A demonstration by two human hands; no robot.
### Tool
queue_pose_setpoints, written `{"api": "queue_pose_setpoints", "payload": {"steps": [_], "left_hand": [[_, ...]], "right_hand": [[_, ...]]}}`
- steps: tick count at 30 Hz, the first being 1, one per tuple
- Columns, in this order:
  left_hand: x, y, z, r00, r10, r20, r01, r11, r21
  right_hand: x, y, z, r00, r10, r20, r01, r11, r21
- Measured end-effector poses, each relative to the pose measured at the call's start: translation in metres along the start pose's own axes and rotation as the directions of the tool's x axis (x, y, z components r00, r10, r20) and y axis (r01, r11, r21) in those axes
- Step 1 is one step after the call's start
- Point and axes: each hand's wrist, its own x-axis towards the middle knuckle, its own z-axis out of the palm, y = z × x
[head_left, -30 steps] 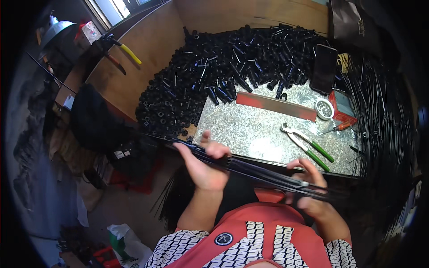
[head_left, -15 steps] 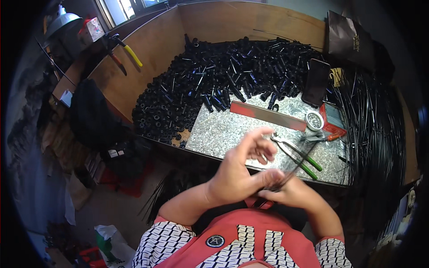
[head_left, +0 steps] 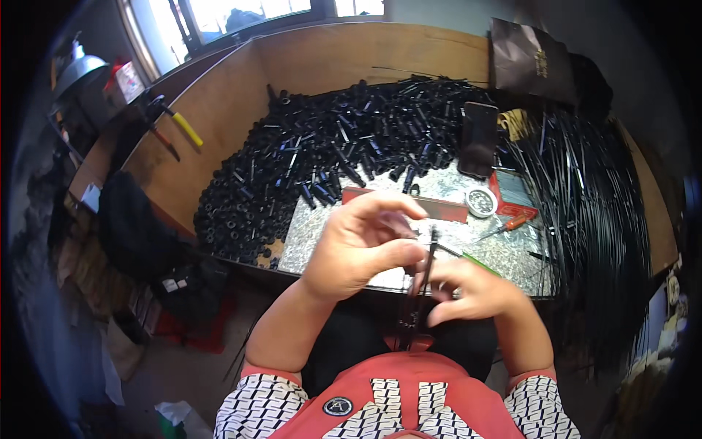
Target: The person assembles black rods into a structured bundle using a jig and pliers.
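Observation:
My left hand (head_left: 355,245) is raised over the bench's near edge. Its fingers curve, with a gap between them and the thumb, and nothing plain to see in the grasp. Thin black rods (head_left: 425,282) stand nearly upright between my hands, blurred by motion. The fingers of my right hand (head_left: 472,291) close around them, while its thumb sits lower and apart. Exactly where the fingers grip is hard to make out. Behind my right hand, a green plier handle (head_left: 479,262) shows in part on the speckled board (head_left: 307,238).
A heap of black tubular parts (head_left: 351,132) fills the wood-walled bench (head_left: 212,95). Beyond my hands are a red-edged bar (head_left: 450,211), a round dish (head_left: 480,202), an orange-handled screwdriver (head_left: 513,222) and a phone (head_left: 479,139). Long black rods (head_left: 607,205) hang at right; a hammer (head_left: 183,126) is at left.
The view has tilted up and shifted. The black rods have swung from slanting rightward to nearly upright between my hands. My right hand has risen, and my hands now cover most of the pliers.

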Motion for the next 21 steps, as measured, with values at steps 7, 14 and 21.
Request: {"api": "queue_pose_setpoints", "payload": {"steps": [7, 14, 21], "left_hand": [[0.006, 0.008, 0.014, 0.986, -0.013, 0.167, -0.005, 0.994, 0.108], [0.010, 0.003, 0.012, 1.000, -0.014, -0.001, 0.014, 0.981, 0.195], [0.011, 0.001, 0.007, 0.996, 0.005, -0.086, 0.020, 0.957, 0.288]], "right_hand": [[0.014, -0.021, -0.024, 0.910, -0.369, -0.190, 0.402, 0.898, 0.177], [0.018, -0.027, -0.002, 0.931, -0.061, -0.359, 0.221, 0.879, 0.422], [0.026, -0.023, 0.002, 0.921, -0.038, -0.388, 0.220, 0.871, 0.438]]}}
